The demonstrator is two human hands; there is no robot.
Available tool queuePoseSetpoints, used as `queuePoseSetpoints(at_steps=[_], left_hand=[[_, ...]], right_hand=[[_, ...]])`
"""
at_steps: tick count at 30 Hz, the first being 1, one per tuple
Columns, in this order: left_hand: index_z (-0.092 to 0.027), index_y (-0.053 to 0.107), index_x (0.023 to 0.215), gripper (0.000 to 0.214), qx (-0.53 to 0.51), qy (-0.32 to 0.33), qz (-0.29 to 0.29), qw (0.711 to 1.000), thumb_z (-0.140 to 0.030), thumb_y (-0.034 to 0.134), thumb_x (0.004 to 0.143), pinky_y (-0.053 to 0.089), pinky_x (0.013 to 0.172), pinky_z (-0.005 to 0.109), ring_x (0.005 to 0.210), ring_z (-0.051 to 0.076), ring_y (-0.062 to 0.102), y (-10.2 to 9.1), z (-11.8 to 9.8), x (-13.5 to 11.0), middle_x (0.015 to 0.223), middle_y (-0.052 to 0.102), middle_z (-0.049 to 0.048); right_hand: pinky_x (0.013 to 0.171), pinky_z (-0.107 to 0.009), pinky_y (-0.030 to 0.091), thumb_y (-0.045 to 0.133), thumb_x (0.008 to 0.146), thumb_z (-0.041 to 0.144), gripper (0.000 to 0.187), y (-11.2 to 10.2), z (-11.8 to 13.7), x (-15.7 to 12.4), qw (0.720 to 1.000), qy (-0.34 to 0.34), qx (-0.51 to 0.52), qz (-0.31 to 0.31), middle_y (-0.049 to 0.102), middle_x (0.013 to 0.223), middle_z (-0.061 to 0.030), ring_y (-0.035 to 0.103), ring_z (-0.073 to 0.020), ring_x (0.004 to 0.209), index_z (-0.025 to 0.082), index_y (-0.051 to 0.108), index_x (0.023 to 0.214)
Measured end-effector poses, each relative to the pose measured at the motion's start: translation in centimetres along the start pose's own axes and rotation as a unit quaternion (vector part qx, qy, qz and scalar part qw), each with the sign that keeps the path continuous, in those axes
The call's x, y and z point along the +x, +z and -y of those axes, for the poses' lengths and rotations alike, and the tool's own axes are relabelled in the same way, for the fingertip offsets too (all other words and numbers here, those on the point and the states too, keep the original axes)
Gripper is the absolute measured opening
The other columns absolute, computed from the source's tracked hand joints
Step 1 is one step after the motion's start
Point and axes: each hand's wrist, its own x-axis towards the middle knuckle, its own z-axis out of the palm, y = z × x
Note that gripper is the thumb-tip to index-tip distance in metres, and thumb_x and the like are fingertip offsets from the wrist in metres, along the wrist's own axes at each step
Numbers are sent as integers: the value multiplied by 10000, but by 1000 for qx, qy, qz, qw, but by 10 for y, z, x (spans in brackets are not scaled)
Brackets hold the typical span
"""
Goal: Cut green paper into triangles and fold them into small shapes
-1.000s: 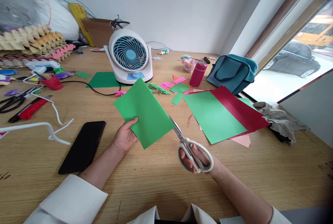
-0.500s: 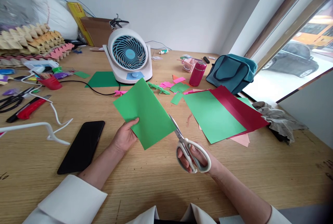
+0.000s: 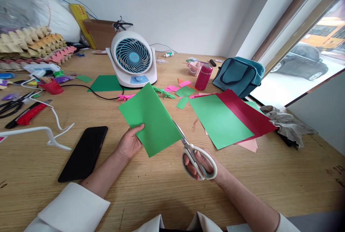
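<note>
A folded-looking sheet of green paper point(image 3: 151, 120) is pinched in my left hand point(image 3: 129, 142), thumb on top and the other fingers hidden beneath. My right hand point(image 3: 203, 163) grips scissors point(image 3: 192, 151) with white and grey handles, fingers through the loops. The scissors' blades lie at the paper's right corner, one partly behind its edge. Right of the scissors, a lighter green sheet point(image 3: 218, 120) overlaps a dark red sheet point(image 3: 245, 113) on the table. Small green and pink paper scraps point(image 3: 182, 102) lie beyond the held sheet.
A white fan point(image 3: 134, 57) stands behind the paper. Left of my forearm lies a black phone point(image 3: 83, 153). Farther left are a red utility knife point(image 3: 29, 113), black scissors point(image 3: 13, 108) and a white cable. A red bottle point(image 3: 204, 77) and a teal bag point(image 3: 239, 75) stand at the back right.
The scissors' blades have shifted slightly at the paper's corner. Both hands keep their holds, and the view has moved very little.
</note>
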Motion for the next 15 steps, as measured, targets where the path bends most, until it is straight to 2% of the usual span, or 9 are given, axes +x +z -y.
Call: queuePoseSetpoints(at_steps=[7, 10, 15], left_hand=[[-128, 712, 1120, 348, 15, 8, 17, 1000, -87, 675, 777, 610, 873, 340, 931, 245, 747, -5, 2, 3, 1001, 782, 90], [-130, 705, 1147, 378, 14, 4, 18, 1000, -80, 675, 774, 615, 844, 329, 897, 234, 753, -5, 5, 2, 989, 784, 86], [-115, 726, 1083, 322, 4, -5, 33, 999, -53, 659, 775, 626, 781, 314, 825, 212, 757, -1, 8, -1, 950, 789, 78]], right_hand=[[402, -179, 375, 545, 914, 620, 502, 2, -2, 1, 1000, -1, 14, 4, 551, 616, 5, 503, -83, 460, 126, 634, 938], [427, -189, 395, 536, 903, 652, 541, 3, -2, 2, 1000, 2, 19, 6, 566, 639, -6, 519, -88, 482, 123, 638, 950], [444, -195, 402, 522, 904, 664, 560, 6, 2, 3, 1000, -8, 17, -2, 573, 652, -12, 535, -95, 503, 119, 644, 952]])
